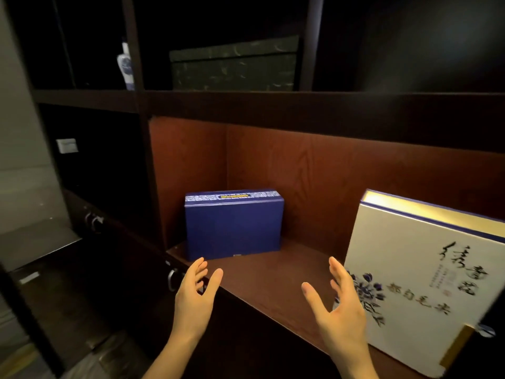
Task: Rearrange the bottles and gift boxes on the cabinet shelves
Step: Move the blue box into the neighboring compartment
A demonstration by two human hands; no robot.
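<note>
A blue gift box (233, 227) stands upright at the back left of the lit reddish-brown shelf (273, 277). A large white gift box (426, 274) with black calligraphy and blue flowers stands upright at the right of the same shelf. My left hand (195, 295) hovers open at the shelf's front edge, just below the blue box and apart from it. My right hand (338, 305) is open too, fingers spread, right beside the white box's left edge. A blue-and-white porcelain bottle (125, 65) stands on the dark shelf above, at the left.
A dark patterned box (233, 65) sits on the upper shelf above the lit compartment. Cabinet doors with ring handles (172, 280) lie below the shelf. Dark uprights divide the compartments. A grey wall with a white switch plate (67, 145) is at the left.
</note>
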